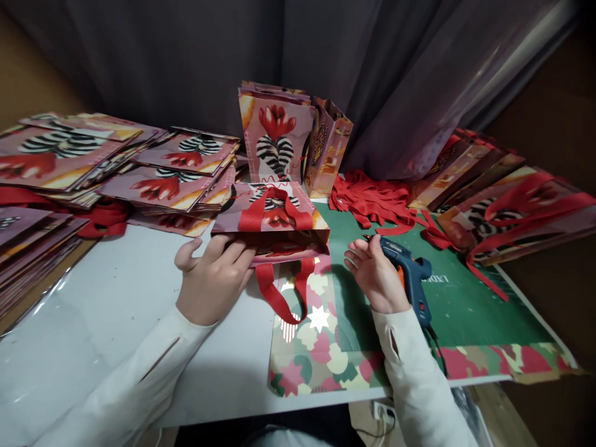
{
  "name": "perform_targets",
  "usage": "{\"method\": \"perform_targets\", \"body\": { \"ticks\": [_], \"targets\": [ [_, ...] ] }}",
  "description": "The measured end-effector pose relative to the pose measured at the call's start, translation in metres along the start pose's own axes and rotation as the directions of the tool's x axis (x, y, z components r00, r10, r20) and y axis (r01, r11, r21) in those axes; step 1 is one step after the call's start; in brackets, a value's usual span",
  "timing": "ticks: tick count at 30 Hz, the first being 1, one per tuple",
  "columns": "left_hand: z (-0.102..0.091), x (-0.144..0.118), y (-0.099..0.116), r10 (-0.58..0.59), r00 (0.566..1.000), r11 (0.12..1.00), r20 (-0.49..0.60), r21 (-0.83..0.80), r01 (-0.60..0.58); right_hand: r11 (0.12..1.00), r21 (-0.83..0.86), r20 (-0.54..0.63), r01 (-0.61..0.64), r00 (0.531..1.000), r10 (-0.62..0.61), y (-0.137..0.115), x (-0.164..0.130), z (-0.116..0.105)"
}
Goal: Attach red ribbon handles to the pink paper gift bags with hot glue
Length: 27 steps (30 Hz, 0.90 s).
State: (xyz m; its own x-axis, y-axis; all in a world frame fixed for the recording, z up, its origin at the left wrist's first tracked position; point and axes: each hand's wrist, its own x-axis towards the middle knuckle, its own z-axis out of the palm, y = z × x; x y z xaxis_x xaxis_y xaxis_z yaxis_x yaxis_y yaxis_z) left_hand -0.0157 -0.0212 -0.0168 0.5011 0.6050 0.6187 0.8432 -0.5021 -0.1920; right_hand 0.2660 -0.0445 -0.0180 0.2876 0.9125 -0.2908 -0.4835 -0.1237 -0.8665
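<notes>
At the counter's middle: your left hand (pixel 215 278) lies flat, fingers spread and grasping nothing, pressing on the near edge of a flattened pink paper gift bag printed with a red flower and zebra stripes (pixel 272 226).
Bag handles: one red ribbon loop (pixel 274 210) arches over the bag's upper face; a second red ribbon loop (pixel 282 292) hangs out from under the bag toward you.
Right hand: your right hand (pixel 375 276) is clenched around a blue hot glue gun (pixel 406 268), its nozzle pointing toward the bag and just short of it.
Under the hands: a green cutting mat (pixel 465 304) lies on a sheet of star-patterned wrapping paper (pixel 316 354), which rests on the white counter (pixel 116 310).
Behind the bag: an upright finished gift bag of the same print (pixel 275 139) stands near a grey curtain (pixel 186 62).
To the right: a heap of loose red ribbon strips (pixel 372 202) lies on the mat.
To the sides: stacks of flat printed bags on the left (pixel 139 164) and on the right (pixel 503 198).
</notes>
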Motion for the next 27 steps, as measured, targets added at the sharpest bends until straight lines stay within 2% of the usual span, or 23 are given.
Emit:
{"method": "perform_targets", "body": {
  "ticks": [6, 11, 19, 22, 27],
  "targets": [
    [-0.0008, 0.0011, 0.0000, 0.033, 0.999, 0.999, -0.006, 0.032, -0.033, 0.999, -0.048, 0.032, 0.005, 0.999, -0.003, 0.0013, 0.0028, -0.0045],
    [-0.0009, 0.0018, 0.0001, 0.040, 0.999, 0.998, -0.016, 0.052, -0.039, 1.000, 0.003, 0.050, -0.008, 0.999, 0.008, -0.0012, -0.0005, -0.0005],
    [-0.0021, 0.0022, 0.0002, 0.040, 0.999, 0.998, -0.013, 0.057, -0.039, 0.993, 0.099, 0.094, 0.063, 0.993, -0.073, -0.0024, -0.0014, 0.0035],
    [-0.0028, 0.0031, 0.0000, 0.054, 0.998, 0.997, -0.034, 0.061, -0.052, 0.991, 0.059, 0.091, 0.123, 0.988, -0.128, -0.0029, 0.0000, 0.0005],
    [-0.0033, 0.0040, -0.0011, 0.079, 0.996, 0.994, -0.051, 0.079, -0.074, 0.997, 0.013, 0.133, 0.076, 0.988, -0.077, -0.0063, -0.0003, -0.0016]
  ]
}}
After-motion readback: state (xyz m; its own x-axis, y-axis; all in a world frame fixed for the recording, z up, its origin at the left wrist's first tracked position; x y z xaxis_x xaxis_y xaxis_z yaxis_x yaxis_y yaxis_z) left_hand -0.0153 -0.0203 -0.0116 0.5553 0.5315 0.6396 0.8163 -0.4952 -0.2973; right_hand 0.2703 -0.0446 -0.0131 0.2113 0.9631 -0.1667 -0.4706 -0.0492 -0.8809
